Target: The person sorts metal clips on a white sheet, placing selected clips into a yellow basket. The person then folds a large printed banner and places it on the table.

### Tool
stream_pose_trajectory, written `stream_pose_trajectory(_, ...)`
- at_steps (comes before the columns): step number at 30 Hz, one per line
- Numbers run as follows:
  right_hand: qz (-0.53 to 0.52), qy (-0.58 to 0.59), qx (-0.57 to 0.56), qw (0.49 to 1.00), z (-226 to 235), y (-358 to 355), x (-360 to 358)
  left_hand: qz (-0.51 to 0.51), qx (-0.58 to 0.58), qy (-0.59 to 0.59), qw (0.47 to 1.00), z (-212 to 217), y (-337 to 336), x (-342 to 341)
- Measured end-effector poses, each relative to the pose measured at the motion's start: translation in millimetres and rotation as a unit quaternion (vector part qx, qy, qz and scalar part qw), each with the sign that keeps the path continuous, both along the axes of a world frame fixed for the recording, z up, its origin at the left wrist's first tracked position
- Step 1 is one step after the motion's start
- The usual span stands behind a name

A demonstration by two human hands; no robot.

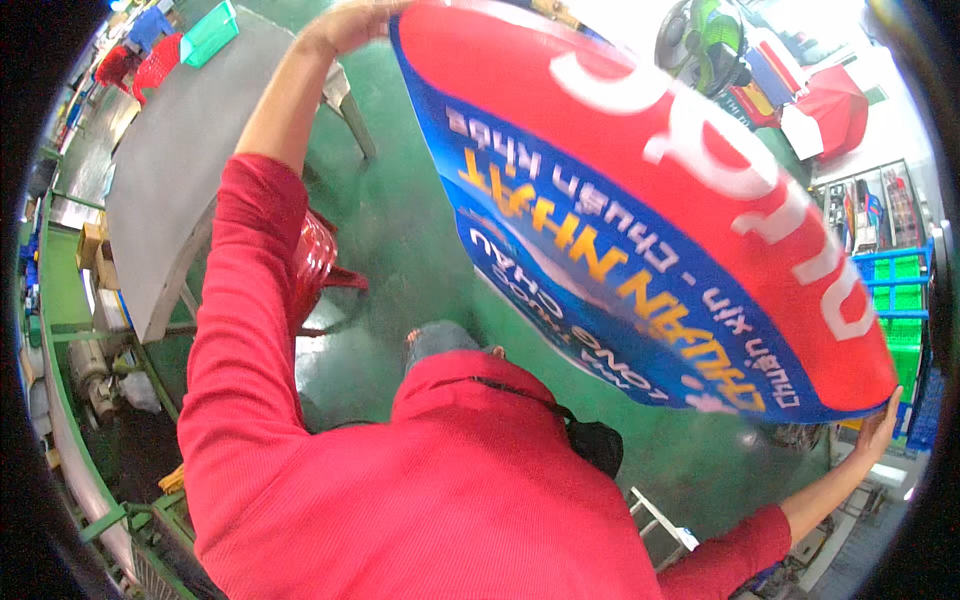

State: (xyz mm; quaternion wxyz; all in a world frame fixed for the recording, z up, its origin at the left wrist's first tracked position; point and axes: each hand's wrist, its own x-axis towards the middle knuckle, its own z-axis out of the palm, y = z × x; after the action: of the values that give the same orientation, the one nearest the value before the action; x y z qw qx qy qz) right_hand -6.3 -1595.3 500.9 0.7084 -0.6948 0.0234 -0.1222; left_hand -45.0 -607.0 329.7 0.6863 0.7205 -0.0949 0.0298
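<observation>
Workshop with a green floor (400,240); grey table (165,170) to the person's left; red stool (315,255) near it; a fan (700,45) stands farther off on the right. From where I stand: one large printed panel (650,200), lifted clear of the floor, ahead of the person and toward their right, tilted; its outer edge runs in a long curve. Surface: broad red field with big white lettering; beside that a deep blue area with smaller white lettering and yellow lettering, all inverted from the wearer's side; thin blue border; whitish sheen along the upper part. Left hand (350,25) grips the upper left corner, fingers closed on the edge, spread impossible to tell; right hand (878,430) grips the lower right corner, fingers close together, pinching the edge; thumb position unclear.
</observation>
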Motion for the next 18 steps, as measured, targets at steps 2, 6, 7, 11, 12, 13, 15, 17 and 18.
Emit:
stream_pose_trajectory(2, -0.022, -0.011, -0.046, 0.999, -27, 24, 40, 0.090, -0.029, -0.040, 0.995, 11, 2, 3)
stream_pose_trajectory(6, 0.022, 0.032, -0.148, 0.988, -27, 21, 121, 0.283, 0.026, -0.017, 0.959, 54, -56, 9)
stream_pose_trajectory(7, 0.041, 0.031, -0.102, 0.993, -58, 8, 136, 0.311, 0.045, -0.021, 0.949, 57, -65, -1)
stream_pose_trajectory(11, 0.080, 0.025, -0.011, 0.996, -77, -20, 172, 0.152, 0.022, -0.085, 0.984, 53, -114, -49)
stream_pose_trajectory(12, 0.073, 0.031, 0.001, 0.997, -72, -22, 176, 0.152, 0.014, -0.082, 0.985, 50, -123, -57)
stream_pose_trajectory(13, 0.064, 0.035, 0.015, 0.997, -68, -24, 177, 0.188, 0.032, -0.086, 0.978, 48, -126, -58)
stream_pose_trajectory(15, 0.077, -0.017, 0.000, 0.997, -70, -22, 165, 0.258, 0.074, -0.101, 0.958, 51, -127, -60)
stream_pose_trajectory(17, 0.076, -0.079, -0.033, 0.993, -73, -7, 140, 0.299, 0.098, -0.096, 0.944, 52, -105, -54)
stream_pose_trajectory(18, 0.072, -0.063, -0.042, 0.995, -69, -3, 130, 0.321, 0.105, -0.093, 0.937, 47, -98, -52)
